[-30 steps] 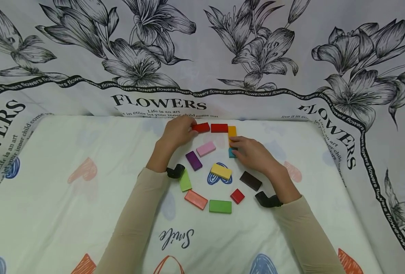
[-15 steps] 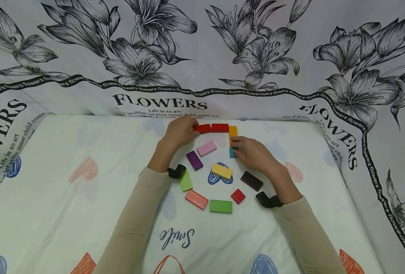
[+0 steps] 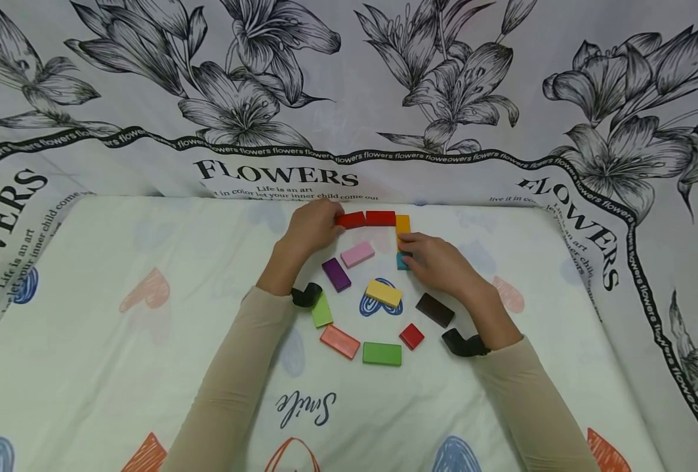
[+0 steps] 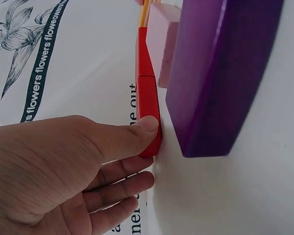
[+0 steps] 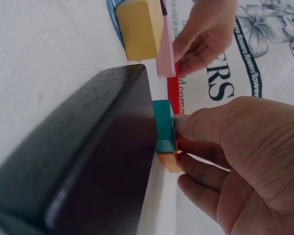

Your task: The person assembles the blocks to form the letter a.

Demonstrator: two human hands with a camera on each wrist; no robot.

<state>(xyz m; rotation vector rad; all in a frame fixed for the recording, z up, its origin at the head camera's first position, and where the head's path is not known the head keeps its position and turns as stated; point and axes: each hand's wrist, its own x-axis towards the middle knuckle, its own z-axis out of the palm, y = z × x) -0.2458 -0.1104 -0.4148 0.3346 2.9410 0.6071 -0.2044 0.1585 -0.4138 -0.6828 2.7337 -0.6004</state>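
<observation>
In the head view, my left hand (image 3: 313, 226) pinches the left end of a red block (image 3: 351, 219) between thumb and fingers. Its other end meets a second red block (image 3: 380, 218) in a row. An orange block (image 3: 403, 226) stands crosswise at the right end of that row. Just nearer lies a teal block (image 3: 404, 261). My right hand (image 3: 440, 262) holds the teal block, its thumb (image 5: 196, 122) against the side and its fingers reaching to the orange block. Fingers partly hide both of these blocks.
Inside the loose ring lie pink (image 3: 357, 254), purple (image 3: 336, 274) and yellow (image 3: 384, 293) blocks. Dark brown (image 3: 435, 310), small red (image 3: 411, 336), green (image 3: 382, 354), coral (image 3: 340, 341) and lime (image 3: 322, 310) blocks curve along the near side. A printed cloth (image 3: 178, 367) covers the surface.
The red block under my left hand has shifted slightly right, narrowing the small gap to the second red block. My right hand stays in place.
</observation>
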